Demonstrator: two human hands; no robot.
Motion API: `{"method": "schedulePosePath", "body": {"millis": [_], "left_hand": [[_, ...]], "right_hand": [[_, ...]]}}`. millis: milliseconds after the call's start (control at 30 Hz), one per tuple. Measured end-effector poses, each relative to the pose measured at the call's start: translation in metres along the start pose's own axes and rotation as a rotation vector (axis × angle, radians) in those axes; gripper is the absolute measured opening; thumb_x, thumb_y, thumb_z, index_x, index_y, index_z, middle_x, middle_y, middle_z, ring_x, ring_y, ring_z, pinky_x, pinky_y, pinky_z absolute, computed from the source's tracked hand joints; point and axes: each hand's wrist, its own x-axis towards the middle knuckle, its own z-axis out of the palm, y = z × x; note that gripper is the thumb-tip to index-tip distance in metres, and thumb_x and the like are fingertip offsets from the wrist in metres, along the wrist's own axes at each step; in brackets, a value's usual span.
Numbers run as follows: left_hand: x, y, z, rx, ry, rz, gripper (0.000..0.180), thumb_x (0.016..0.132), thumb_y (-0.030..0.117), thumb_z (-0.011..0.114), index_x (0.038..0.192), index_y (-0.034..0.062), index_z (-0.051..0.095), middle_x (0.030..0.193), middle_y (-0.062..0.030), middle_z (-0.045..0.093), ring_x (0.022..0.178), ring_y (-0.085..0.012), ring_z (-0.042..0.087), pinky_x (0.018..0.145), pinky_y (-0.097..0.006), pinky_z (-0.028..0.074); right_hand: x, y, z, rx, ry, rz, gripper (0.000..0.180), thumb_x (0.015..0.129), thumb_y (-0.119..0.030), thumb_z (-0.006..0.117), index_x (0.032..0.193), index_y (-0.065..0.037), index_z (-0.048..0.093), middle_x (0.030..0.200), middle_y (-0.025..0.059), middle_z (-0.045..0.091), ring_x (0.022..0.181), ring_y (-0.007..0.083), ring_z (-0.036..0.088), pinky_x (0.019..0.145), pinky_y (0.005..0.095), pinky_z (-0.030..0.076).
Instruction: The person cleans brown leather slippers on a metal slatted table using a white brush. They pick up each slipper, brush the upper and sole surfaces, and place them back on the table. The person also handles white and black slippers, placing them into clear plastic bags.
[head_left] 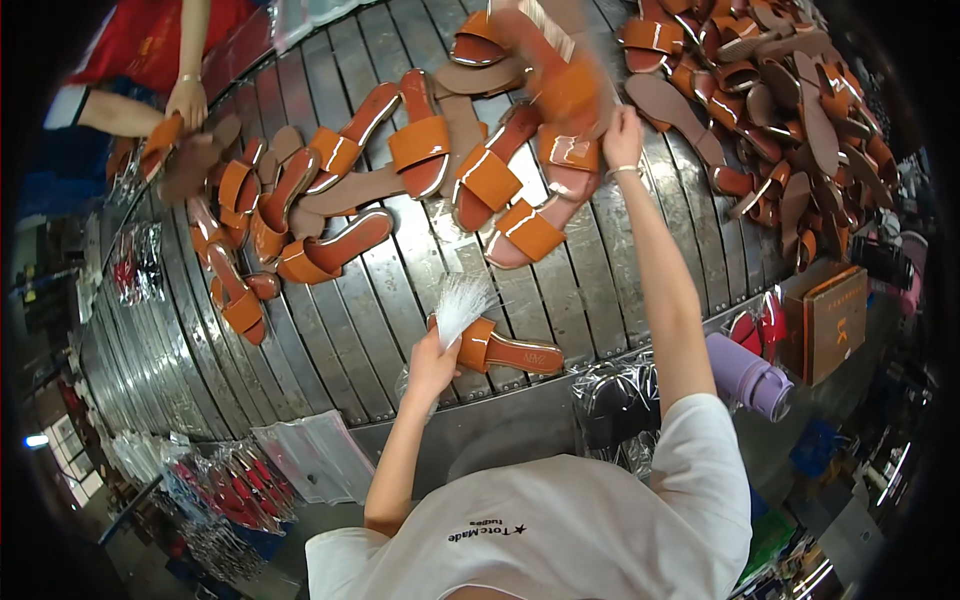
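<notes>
My left hand (432, 366) is closed around a bundle of thin white strands (463, 305) that fans out at the top. Right beside that hand, an orange-strapped slide sandal (520, 354) lies on the metal slat conveyor (350, 345); whether the fingers touch it is hidden. Farther off and to the right, my right hand (622, 140) grips another sandal (568, 92), smeared by motion, above the belt. Under and left of it lie several more sandals, among them one with a wide glossy strap (530, 230) and one turned sideways (335, 250).
A big heap of sandals (770, 110) covers the far right. At far left a co-worker's hands (187, 103) handle a sandal. Along the near edge are a purple bottle (745, 375), a brown box (832, 320), clear plastic bags (315, 455) and red wrapped items (235, 485).
</notes>
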Motion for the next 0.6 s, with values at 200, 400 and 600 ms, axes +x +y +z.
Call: {"method": "schedulePosePath", "body": {"millis": [200,400,600], "left_hand": [[0.002,-0.012,-0.007,-0.274,-0.091,-0.044,0.035,0.088,0.023,0.053,0.114,-0.0011,0.050,0.097,-0.0088,0.059,0.078,-0.0148,0.059,0.049,-0.027,0.053],[-0.002,-0.009,-0.010,0.133,0.059,0.121,0.025,0.084,0.013,0.053,0.104,-0.0014,0.056,0.094,-0.0134,0.060,0.078,-0.0200,0.061,0.056,-0.033,0.053],[0.006,0.110,0.024,0.479,-0.044,0.652,0.029,0.064,0.001,0.055,0.093,-0.0008,0.056,0.107,-0.0178,0.053,0.090,-0.0343,0.056,0.076,-0.042,0.048]], "right_hand": [[-0.072,-0.096,0.046,0.110,0.085,-0.147,0.015,0.086,-0.017,0.046,0.089,-0.004,0.053,0.109,0.0203,0.053,0.104,0.0369,0.047,0.090,0.0451,0.033],[-0.088,-0.151,0.061,0.139,0.044,-0.077,0.016,0.085,-0.019,0.049,0.091,-0.005,0.054,0.124,0.0252,0.043,0.112,0.0421,0.038,0.097,0.0477,0.029],[-0.040,-0.139,0.029,0.010,-0.428,-0.049,0.020,0.087,-0.023,0.044,0.089,-0.005,0.055,0.091,0.0259,0.059,0.090,0.0404,0.056,0.078,0.0496,0.043]]}}
